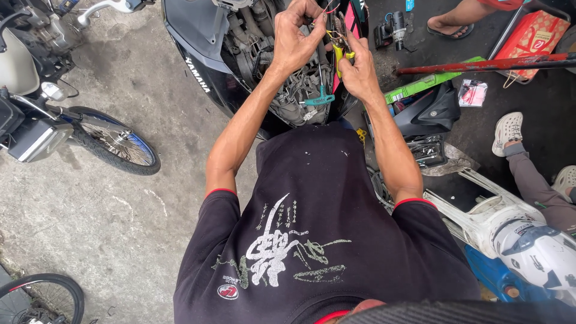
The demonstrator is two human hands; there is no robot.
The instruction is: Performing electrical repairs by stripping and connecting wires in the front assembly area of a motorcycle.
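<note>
I stand over a black motorbike (201, 36) with its side panels off and the engine (294, 90) exposed. My left hand (297, 36) pinches thin red and coloured wires (329, 11) above the engine. My right hand (359, 72) is closed on yellow-handled pliers (342, 54), held close to the same wires. A teal T-handle tool (318, 99) sticks out of the engine area below my hands.
Another motorbike (66, 120) is parked at left on the concrete. A cordless drill (393, 27), a green box (432, 84), a red bar (486, 63), a socket tray (427, 150) and white body panels (516, 228) lie at right. Other people's feet (450, 24) and shoes (507, 132) are nearby.
</note>
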